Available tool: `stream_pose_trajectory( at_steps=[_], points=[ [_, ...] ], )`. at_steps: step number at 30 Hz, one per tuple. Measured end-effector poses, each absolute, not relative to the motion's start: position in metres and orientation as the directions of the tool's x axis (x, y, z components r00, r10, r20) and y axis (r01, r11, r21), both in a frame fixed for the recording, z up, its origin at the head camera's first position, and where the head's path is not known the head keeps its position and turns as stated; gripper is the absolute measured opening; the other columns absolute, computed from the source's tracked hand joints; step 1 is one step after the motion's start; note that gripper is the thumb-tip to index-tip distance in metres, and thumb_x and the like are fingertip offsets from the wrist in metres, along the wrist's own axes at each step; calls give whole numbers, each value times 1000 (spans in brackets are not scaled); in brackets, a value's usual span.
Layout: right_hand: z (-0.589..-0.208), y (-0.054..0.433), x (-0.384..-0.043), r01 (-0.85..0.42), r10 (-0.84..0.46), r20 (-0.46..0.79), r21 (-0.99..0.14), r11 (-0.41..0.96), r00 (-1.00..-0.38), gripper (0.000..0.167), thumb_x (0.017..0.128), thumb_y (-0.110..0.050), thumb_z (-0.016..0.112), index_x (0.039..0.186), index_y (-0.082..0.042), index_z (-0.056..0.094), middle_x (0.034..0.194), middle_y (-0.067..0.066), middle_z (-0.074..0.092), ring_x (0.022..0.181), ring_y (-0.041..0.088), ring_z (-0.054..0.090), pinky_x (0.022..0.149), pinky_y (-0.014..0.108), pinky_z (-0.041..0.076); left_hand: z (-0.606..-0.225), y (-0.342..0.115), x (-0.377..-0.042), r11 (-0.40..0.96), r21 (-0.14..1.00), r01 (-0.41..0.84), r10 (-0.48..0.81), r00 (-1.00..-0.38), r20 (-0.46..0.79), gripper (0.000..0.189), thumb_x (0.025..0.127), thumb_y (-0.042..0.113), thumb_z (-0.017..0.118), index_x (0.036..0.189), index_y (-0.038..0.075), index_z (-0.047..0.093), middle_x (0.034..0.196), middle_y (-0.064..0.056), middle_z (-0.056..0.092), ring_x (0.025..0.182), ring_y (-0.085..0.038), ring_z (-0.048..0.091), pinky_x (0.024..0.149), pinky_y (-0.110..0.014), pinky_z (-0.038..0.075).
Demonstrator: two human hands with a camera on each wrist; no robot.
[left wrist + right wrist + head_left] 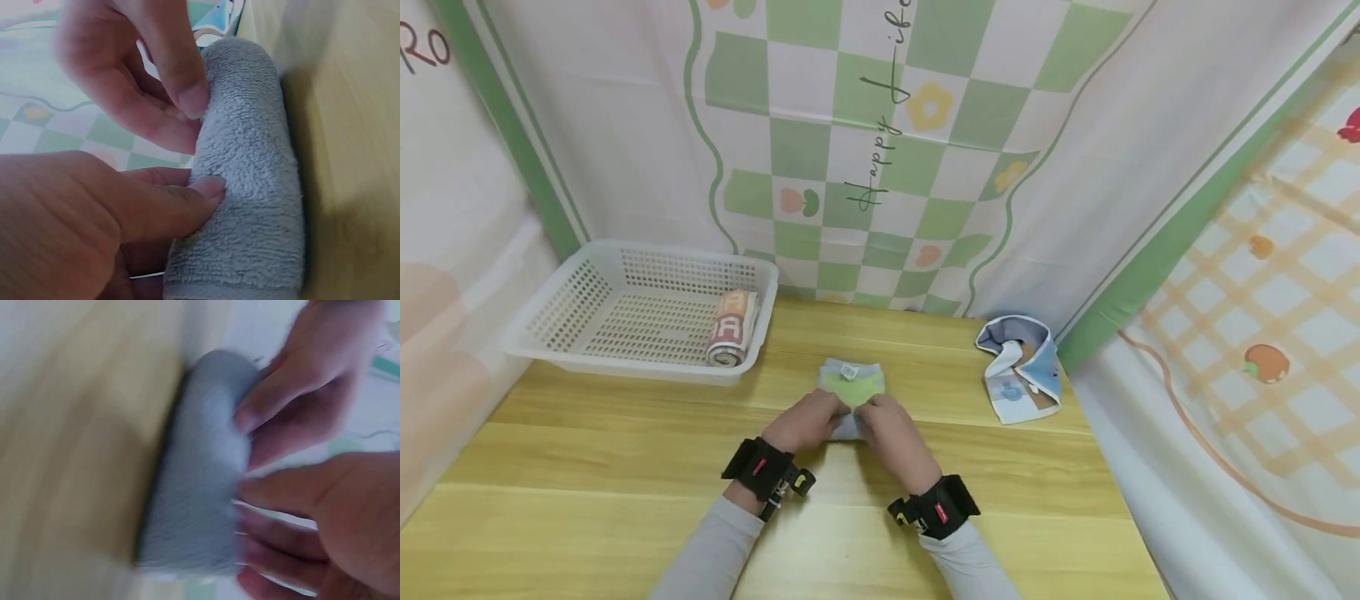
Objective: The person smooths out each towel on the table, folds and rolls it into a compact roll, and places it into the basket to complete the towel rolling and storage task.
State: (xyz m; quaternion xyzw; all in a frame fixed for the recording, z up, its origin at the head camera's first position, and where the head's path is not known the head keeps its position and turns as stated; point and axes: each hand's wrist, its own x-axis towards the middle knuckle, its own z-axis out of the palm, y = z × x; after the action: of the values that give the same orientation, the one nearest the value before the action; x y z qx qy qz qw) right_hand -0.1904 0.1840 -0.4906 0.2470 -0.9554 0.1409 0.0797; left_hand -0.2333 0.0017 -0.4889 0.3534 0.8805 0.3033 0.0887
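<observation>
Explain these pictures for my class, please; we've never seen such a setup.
No machine works here: a person uses a bare left hand and right hand. The wide picture comes from a camera on the head, looking forward and down. The two close-ups come from cameras worn on the wrists; the right one is blurred. On the wooden table stands a white basket with a rolled towel in it. At the far right lies a bent, loosely folded cloth. Between them, both hands grip a small grey towel, its near edge turned over.

The towel is rough, matt cloth, the basket plastic.
</observation>
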Motion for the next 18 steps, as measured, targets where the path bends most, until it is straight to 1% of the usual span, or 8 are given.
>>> stream_pose_trajectory(
  at_steps=[3,5,7,10,13,14,16,18],
  points=[
    [-489,179,-187,-522,-487,225,-135,842,-844,20,77,4,80,95,-5,74,92,7,69,86,21,65,76,33,56,-487,0,-234,553,621,555,679,-732,50,18,90,-8,62,77,1,70,65,3,48,60,-11,43,56,-22,33],
    [-492,178,-188,-520,-489,217,-113,847,-845,23,78,5,79,97,-5,73,93,7,70,89,22,66,79,34,57,-485,1,-233,554,631,543,673,-738,44,17,90,-7,62,78,1,70,64,3,48,59,-10,43,55,-21,33],
    [-496,179,-191,-519,-487,224,-119,846,-844,20,82,8,73,96,-6,71,92,5,70,88,20,66,78,33,56,-482,2,-233,550,633,545,667,-743,60,16,89,-6,64,76,1,70,64,3,48,59,-9,43,56,-22,35],
    [-500,185,-196,-522,-481,221,-198,830,-848,18,89,9,65,95,-8,68,91,3,70,87,18,66,77,33,56,-479,4,-230,549,617,564,657,-748,98,13,81,-8,71,75,3,71,66,2,54,63,-10,47,59,-24,40],
    [-501,191,-199,-512,-480,177,-304,804,-859,16,95,5,59,104,-3,69,99,8,72,92,22,68,82,36,58,-479,5,-227,559,592,580,652,-749,118,16,76,-10,75,82,4,75,75,1,63,71,-11,51,66,-26,45],
    [-501,193,-200,-502,-480,154,-341,795,-864,18,97,4,57,109,-1,69,103,10,73,96,25,69,85,38,58,-480,5,-227,565,595,571,650,-752,105,19,76,-11,74,86,4,76,78,1,65,73,-11,52,67,-27,45],
    [-500,195,-200,-480,-480,105,-397,783,-871,22,102,-2,53,118,3,67,109,14,73,102,28,69,90,41,57,-483,3,-228,556,612,562,663,-744,80,20,80,-10,71,94,3,76,80,0,67,72,-12,53,66,-27,45],
    [-499,197,-201,-442,-466,63,-450,776,-883,24,105,-6,50,121,3,65,105,13,72,95,25,68,86,39,57,-485,1,-230,537,638,552,685,-727,52,17,87,-7,67,99,2,75,79,0,65,70,-12,52,64,-26,44]
  ],
)
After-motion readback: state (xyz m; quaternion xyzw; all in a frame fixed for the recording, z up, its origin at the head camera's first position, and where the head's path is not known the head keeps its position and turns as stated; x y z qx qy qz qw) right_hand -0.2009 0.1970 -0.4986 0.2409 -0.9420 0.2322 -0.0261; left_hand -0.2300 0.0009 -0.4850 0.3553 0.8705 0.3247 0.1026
